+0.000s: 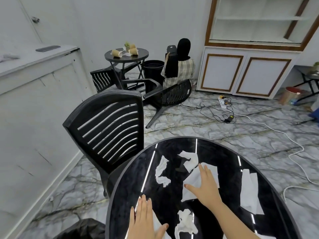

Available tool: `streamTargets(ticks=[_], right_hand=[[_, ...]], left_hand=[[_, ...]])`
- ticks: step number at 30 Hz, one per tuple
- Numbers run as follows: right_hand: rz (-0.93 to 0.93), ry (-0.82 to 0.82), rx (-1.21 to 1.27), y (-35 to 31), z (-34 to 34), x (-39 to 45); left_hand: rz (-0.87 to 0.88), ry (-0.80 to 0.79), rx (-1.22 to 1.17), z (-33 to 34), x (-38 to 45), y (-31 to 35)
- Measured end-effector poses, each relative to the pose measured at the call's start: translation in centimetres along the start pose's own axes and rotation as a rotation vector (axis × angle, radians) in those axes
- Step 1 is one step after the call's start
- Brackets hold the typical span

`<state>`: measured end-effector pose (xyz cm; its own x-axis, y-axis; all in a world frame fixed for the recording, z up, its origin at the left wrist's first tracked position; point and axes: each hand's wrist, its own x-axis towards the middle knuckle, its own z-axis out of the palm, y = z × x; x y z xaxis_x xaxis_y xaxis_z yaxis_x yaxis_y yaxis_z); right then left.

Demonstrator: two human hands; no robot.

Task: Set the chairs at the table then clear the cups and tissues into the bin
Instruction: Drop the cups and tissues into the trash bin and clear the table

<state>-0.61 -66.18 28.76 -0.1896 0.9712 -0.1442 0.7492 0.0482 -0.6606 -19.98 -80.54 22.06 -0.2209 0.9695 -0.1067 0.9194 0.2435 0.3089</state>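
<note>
A round black glossy table (131,183) fills the lower middle, strewn with several white tissues (161,171). My left hand (145,219) lies flat on the table near its front edge, fingers straight. My right hand (203,185) reaches forward with spread fingers over a tissue (211,168) at the centre. A black slatted chair (110,128) stands upright against the table's left side. Farther back, a second small round table (143,55) carries tipped paper cups (116,53); black chairs (172,95) lie overturned beside it, and a black bin (153,69) stands there.
A person (181,66) crouches by the far bin. A white counter (34,83) runs along the left wall, a white cabinet (245,75) stands at the back right. Cables and a power strip (225,101) cross the marble floor. A black bag (82,228) sits at bottom left.
</note>
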Motion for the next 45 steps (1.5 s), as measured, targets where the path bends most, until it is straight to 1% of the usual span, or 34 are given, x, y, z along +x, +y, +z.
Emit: streamTargets(ticks=[3, 6, 9, 11, 16, 21, 24, 29, 33, 37, 40, 42, 45], right_hand=[[0.022, -0.016, -0.036, 0.5, 0.6, 0.5], [0.025, -0.047, -0.15, 1.4, 1.3, 0.5], [-0.015, -0.008, -0.262, 2.3, 2.2, 0.4], [-0.026, 0.035, -0.284, 2.6, 2.6, 0.6], [-0.043, 0.073, -0.329, 2.9, 3.1, 0.6], [-0.083, 0.059, -0.25, 3.2, 3.0, 0.6], [-0.098, 0.042, -0.113, 3.0, 2.7, 0.3], [-0.041, 0.005, 0.12, 2.9, 1.8, -0.4], [0.014, -0.007, 0.281, 2.4, 1.1, -1.2], [0.033, -0.06, 0.281, 1.5, 0.5, -2.6], [0.018, -0.05, 0.26, 0.6, 0.2, -3.5], [-0.018, -0.033, 0.261, -0.5, -0.2, -3.9], [-0.102, -0.05, 0.321, -2.8, -0.6, -4.6]], left_hand=[[0.002, 0.015, 0.014, -1.3, 1.7, 0.0], [0.024, 0.046, 0.041, -1.1, 3.0, -0.7], [0.022, 0.104, 0.07, -0.2, 3.4, -1.1], [0.012, 0.113, 0.077, 0.2, 3.4, -1.1], [0.002, 0.13, 0.101, 0.2, 3.3, -1.1], [-0.001, 0.089, 0.111, -0.3, 3.1, -1.2], [0.007, 0.092, 0.111, -0.6, 3.0, -1.3], [0.017, 0.091, 0.06, -0.8, 2.8, -1.5], [0.053, 0.096, -0.062, -0.9, 2.5, -1.3], [0.121, 0.163, -0.22, -0.8, 2.2, -1.3], [0.154, 0.24, -0.29, -0.8, 1.6, -1.1], [0.113, 0.255, -0.352, -1.2, 1.0, -0.6], [0.045, 0.214, -0.391, -2.6, 0.0, -0.2]])
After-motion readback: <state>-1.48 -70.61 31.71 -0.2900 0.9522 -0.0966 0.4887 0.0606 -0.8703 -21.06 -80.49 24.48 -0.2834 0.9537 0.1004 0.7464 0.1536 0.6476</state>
